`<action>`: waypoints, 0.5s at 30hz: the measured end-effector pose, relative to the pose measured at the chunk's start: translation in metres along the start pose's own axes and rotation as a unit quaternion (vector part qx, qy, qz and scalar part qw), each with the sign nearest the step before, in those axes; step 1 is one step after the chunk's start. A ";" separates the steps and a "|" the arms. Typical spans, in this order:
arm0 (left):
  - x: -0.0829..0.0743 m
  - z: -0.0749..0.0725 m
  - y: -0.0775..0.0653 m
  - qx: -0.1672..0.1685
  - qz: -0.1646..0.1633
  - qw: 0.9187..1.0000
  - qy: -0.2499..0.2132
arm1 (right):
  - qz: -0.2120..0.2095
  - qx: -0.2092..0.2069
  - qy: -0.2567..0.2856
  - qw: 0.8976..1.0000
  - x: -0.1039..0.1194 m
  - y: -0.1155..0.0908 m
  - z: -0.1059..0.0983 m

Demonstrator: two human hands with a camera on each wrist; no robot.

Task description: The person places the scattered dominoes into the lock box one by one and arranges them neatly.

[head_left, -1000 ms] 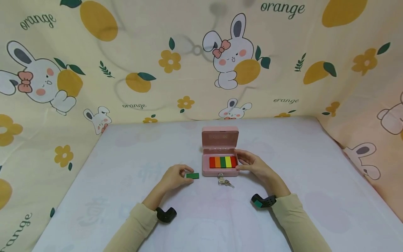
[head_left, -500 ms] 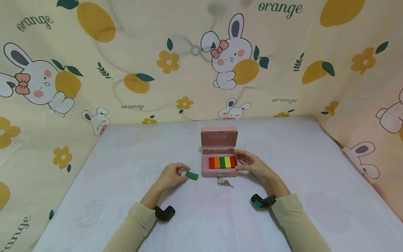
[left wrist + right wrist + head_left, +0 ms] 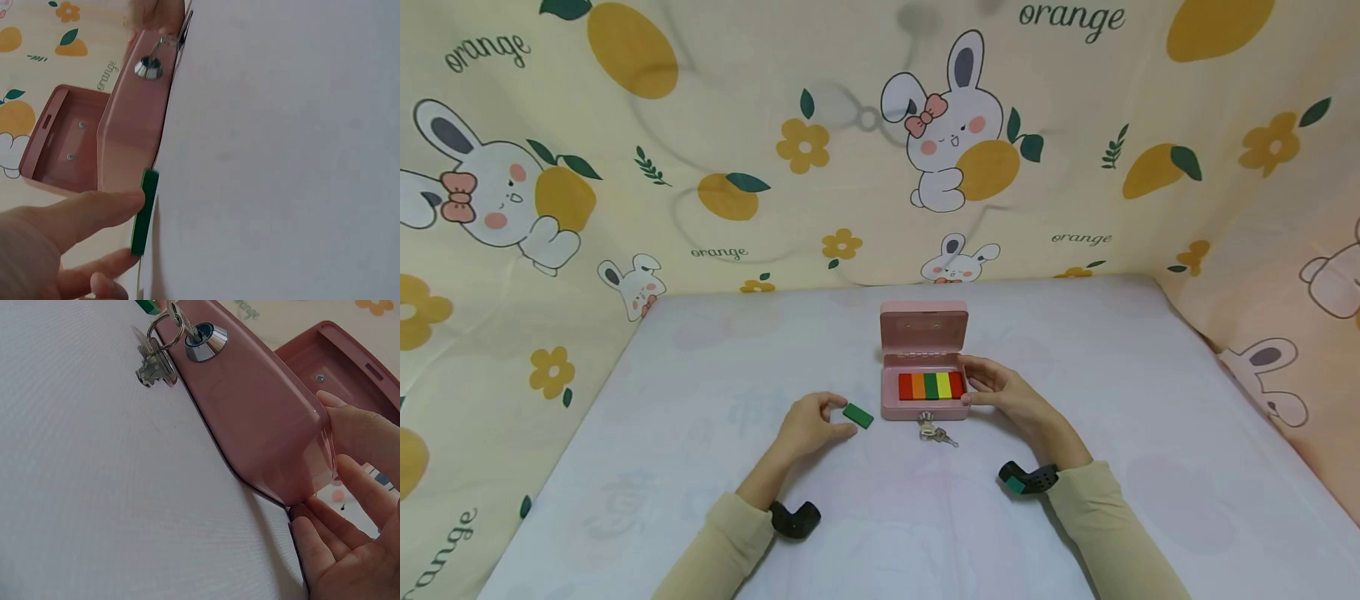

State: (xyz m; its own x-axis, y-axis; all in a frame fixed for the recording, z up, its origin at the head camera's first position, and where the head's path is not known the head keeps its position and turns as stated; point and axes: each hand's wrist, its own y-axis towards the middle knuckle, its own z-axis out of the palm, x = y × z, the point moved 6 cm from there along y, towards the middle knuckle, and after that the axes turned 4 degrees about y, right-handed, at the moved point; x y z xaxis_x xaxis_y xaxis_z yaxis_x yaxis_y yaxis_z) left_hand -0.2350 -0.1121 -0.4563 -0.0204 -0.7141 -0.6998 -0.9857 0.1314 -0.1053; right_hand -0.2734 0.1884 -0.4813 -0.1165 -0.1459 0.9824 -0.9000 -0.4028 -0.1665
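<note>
A small pink cash box [image 3: 902, 412] stands with its lid [image 3: 925, 330] raised. Inside it lies a row of coloured blocks [image 3: 931, 387]: red, orange, green, yellow and red. My left hand [image 3: 808, 425], just left of the box, pinches a loose green block [image 3: 144, 215] between thumb and a finger; it sits slantwise close over the table. My right hand [image 3: 1011, 398] holds the box's right side, the thumb [image 3: 356, 428] at its front corner and the fingers along its outer wall. Keys on a ring [image 3: 157, 365] hang from the front lock [image 3: 205, 341].
The box and hands are on a white-covered table [image 3: 925, 517]. Behind it rises a cream cloth [image 3: 850, 192] printed with rabbits and oranges, which also runs down the left and right sides. Each wrist wears a black camera mount [image 3: 1028, 479].
In my left hand's fingers the green block has turned from level to slanting, its right end now nearer me. The right hand and the box have stayed in place.
</note>
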 end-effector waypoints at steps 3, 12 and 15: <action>-0.001 0.003 -0.002 -0.003 -0.006 1.000 0.007 | 0.000 0.000 0.001 1.000 0.000 0.000 0.000; -0.008 0.008 -0.003 -0.007 0.000 1.000 0.029 | 0.002 0.000 -0.004 1.000 0.000 0.000 -0.001; -0.009 0.009 -0.004 -0.004 -0.002 0.999 0.033 | 0.005 -0.001 -0.002 1.000 0.000 0.000 -0.001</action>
State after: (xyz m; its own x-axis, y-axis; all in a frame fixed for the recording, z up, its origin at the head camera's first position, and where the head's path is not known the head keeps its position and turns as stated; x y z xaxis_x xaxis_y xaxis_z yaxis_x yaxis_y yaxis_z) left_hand -0.2298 -0.0998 -0.4555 -0.0280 -0.7581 -0.6515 -0.9872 0.1231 -0.1009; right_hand -0.2741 0.1888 -0.4809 -0.1227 -0.1539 0.9804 -0.9000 -0.3990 -0.1753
